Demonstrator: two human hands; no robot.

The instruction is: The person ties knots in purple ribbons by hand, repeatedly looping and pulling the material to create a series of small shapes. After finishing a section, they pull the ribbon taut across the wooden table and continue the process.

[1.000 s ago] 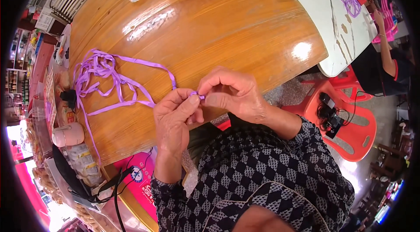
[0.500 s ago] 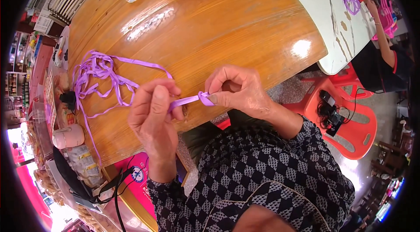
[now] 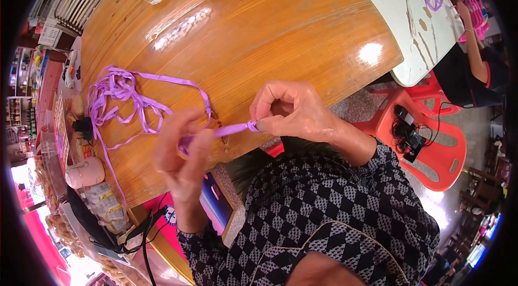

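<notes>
One knot [image 3: 252, 125] in purple ribbon [image 3: 232, 130], smaller than half a second ago and so apparently tighter, is pinched by the right hand [image 3: 299, 111]. The left hand [image 3: 182, 159] has moved leftward, blurred, its grip unclear. More ribbon lies heaped on the wooden table [image 3: 280, 27].

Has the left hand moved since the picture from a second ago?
Yes: leftward. Judged against the pale pink container at the wooden table's left, the left hand is now closer to it.
</notes>
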